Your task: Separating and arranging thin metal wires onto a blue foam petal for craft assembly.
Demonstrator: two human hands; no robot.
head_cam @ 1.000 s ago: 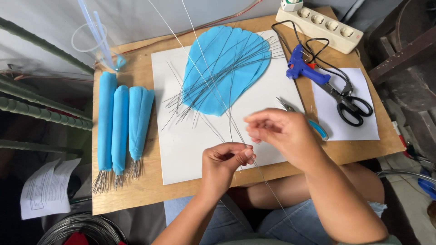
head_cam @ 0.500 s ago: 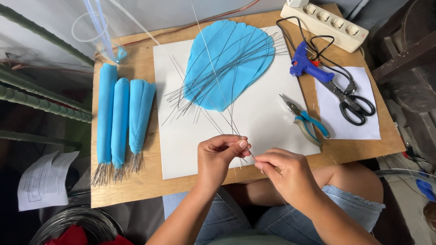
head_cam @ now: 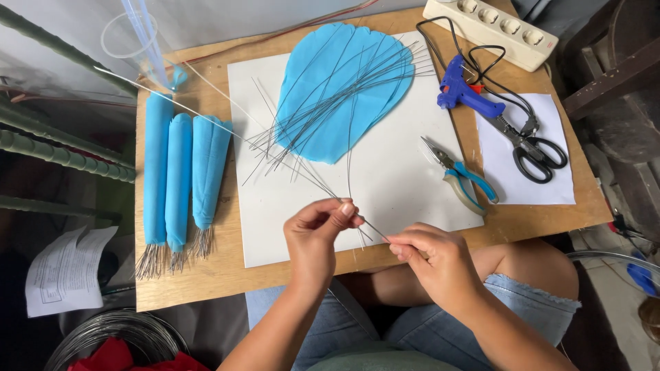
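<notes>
— What has been moved since half a second back?

— Little has been shifted: the left hand (head_cam: 317,230) is kept at the near edge of the white sheet (head_cam: 385,185), and the right hand (head_cam: 433,257) has been drawn slightly down and to the right of it.

— How are the hands posed?

— Both forearms are raised from the lap, with the backs of the hands turned up.

— And the fingers?

— The left thumb and fingertips (head_cam: 347,209) are pinched closed on a thin wire (head_cam: 227,127) that is stretched away up and to the left. The right fingers are curled shut on its near end, just right of the left fingertips.

— What lies beyond the fingers?

— A loose wire bundle (head_cam: 330,113) is spread over blue fabric (head_cam: 344,89); pliers (head_cam: 462,175) are laid to the right.

— What is hard to make out?

— The wire end inside the right hand is hidden.
</notes>
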